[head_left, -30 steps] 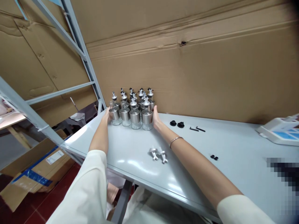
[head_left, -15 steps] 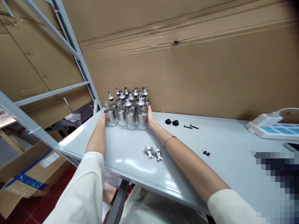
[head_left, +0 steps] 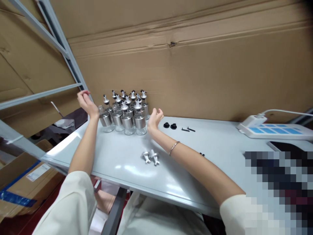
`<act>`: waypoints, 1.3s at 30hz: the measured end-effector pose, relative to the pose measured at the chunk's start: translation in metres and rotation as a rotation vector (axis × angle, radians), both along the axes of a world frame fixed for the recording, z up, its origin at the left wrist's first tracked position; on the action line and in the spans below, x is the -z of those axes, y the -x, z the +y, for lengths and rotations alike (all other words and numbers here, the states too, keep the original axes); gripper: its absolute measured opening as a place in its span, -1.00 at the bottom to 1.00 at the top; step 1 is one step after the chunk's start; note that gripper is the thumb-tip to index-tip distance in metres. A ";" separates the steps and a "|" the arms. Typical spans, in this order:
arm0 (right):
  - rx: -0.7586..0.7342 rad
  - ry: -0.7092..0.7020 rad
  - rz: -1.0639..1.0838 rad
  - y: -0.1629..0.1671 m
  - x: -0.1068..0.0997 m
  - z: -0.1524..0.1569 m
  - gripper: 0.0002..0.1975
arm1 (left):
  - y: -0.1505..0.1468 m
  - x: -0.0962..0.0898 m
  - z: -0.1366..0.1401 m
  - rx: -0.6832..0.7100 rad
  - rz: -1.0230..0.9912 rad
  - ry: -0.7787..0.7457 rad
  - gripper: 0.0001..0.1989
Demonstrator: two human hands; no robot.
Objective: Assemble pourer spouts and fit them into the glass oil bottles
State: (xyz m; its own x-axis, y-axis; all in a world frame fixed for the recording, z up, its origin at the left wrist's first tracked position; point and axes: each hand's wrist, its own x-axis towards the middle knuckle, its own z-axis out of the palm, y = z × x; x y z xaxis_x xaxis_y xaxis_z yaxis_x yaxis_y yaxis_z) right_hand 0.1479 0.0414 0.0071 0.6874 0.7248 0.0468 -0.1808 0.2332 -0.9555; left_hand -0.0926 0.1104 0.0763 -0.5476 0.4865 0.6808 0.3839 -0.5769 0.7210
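A tight cluster of glass bottles (head_left: 127, 124) with metal sleeves stands at the table's back left. Most carry silver pourer tops with black tips; two in the front row have bare necks. My left hand (head_left: 88, 105) is raised at the cluster's left edge, its fingers loosely bent and holding nothing. To the right of the bottles, apart from them, is my right hand (head_left: 155, 119), also unfilled, with loosely curled fingers. Two loose silver pourer tops (head_left: 150, 157) lie in front of the bottles. Two black stoppers (head_left: 170, 125) and two thin black pieces (head_left: 188, 129) lie right of my right hand.
A cardboard wall (head_left: 195, 75) rises behind the table (head_left: 117, 156). A grey metal shelf frame (head_left: 73, 65) borders the left. A power strip (head_left: 274, 130) with a plugged-in white charger and a dark phone (head_left: 285, 147) are at the right. Small black pieces (head_left: 201, 154) sit partly behind my right forearm.
Both hands have come off the sides of the bottle cluster. The left has lifted up and left; the right has opened away slightly. The whole view has shifted, moving the scene left.
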 end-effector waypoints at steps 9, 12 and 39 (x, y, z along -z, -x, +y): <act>-0.182 -0.112 -0.098 0.011 -0.048 -0.081 -0.57 | -0.058 0.040 -0.014 0.157 0.514 0.062 -0.73; -0.345 -0.119 -0.199 0.003 -0.060 -0.132 -0.56 | -0.059 0.051 -0.009 0.207 0.484 0.132 -0.81; -0.431 0.188 -0.767 -0.106 0.041 -0.269 -0.78 | -0.155 0.074 -0.143 1.483 1.408 0.475 -0.69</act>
State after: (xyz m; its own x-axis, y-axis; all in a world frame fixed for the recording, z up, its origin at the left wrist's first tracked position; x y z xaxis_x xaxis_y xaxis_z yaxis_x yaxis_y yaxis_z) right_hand 0.2539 -0.2272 -0.0337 0.1829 0.9545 0.2355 0.4866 0.1202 -0.8653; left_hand 0.0620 -0.0321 0.0027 0.9777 0.1905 -0.0888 0.2067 -0.7940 0.5717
